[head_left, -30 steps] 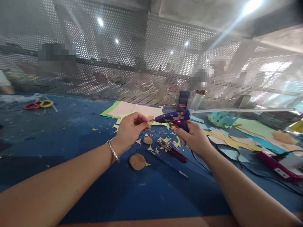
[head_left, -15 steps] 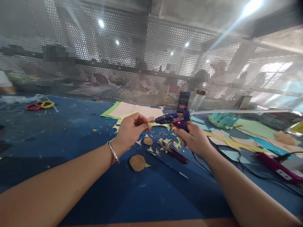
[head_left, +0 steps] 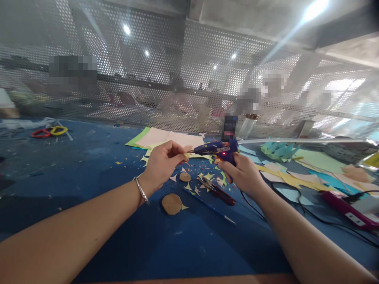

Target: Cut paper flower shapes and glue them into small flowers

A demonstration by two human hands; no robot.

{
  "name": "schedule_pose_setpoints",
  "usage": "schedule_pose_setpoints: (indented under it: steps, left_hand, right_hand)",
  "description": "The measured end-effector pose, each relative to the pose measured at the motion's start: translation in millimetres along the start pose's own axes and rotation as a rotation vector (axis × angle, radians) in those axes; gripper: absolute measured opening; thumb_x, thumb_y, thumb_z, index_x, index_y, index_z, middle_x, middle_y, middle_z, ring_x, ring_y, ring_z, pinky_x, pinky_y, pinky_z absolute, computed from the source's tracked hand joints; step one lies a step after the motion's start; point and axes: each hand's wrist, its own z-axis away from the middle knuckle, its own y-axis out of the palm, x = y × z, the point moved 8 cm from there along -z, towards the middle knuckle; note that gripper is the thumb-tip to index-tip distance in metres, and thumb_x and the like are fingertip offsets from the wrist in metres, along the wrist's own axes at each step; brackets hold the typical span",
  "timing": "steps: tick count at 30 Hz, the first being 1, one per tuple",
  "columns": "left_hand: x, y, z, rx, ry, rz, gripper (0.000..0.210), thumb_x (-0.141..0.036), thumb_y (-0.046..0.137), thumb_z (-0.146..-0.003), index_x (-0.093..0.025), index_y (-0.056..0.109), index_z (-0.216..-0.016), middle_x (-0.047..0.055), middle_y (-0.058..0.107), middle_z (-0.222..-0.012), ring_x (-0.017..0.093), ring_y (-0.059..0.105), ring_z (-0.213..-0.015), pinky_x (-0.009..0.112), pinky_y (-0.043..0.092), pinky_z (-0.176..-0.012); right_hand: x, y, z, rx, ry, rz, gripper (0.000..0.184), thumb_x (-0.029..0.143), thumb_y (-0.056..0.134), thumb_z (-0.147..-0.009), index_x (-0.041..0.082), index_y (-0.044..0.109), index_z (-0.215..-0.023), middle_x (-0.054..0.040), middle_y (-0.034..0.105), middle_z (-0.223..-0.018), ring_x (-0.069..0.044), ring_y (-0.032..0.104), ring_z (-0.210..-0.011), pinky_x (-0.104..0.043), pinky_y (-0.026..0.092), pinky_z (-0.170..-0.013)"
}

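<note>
My right hand [head_left: 241, 171] is closed round the handle of a blue glue gun [head_left: 216, 147] with a small red light lit on it and a long clear glue stick [head_left: 302, 140] out of its back. The nozzle points left and meets the fingertips of my left hand [head_left: 162, 163]. Those fingers pinch a small pale yellow paper piece [head_left: 186, 155], mostly hidden. Below the hands lie two brown cardboard discs, a small one [head_left: 185, 176] and a larger one [head_left: 172, 204]. Beside them are red-handled scissors [head_left: 218, 191] and a thin blue stick [head_left: 209, 205] with a pale tip.
Pale paper sheets [head_left: 168, 137] lie behind my left hand. Paper scraps [head_left: 207, 176] litter the middle. To the right are paper strips [head_left: 290, 177], a blue-green spiky paper piece [head_left: 280, 151] and a purple power strip [head_left: 346, 211] with black cords. Red and yellow scissors [head_left: 50, 132] lie far left.
Both hands and the glue gun stay almost still, the nozzle remaining at my left fingertips. Behind the perforated screen, blurred shapes have shifted slightly.
</note>
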Motion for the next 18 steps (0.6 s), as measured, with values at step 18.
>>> schedule_pose_setpoints:
  steps: [18]
  left_hand:
    - [-5.9, -5.6, -1.6, -0.051, 0.081, -0.008, 0.011, -0.011, 0.071, -0.075, -0.018, 0.064, -0.078, -0.001, 0.068, -0.073, 0.012, 0.067, -0.069, 0.026, 0.055, -0.070]
  right_hand:
    - [-4.8, 0.2, -1.3, -0.041, -0.013, -0.076, 0.032, 0.038, 0.058, -0.083, 0.024, 0.044, -0.059, 0.0030, 0.051, -0.044, -0.014, 0.046, -0.046, -0.029, 0.034, -0.051]
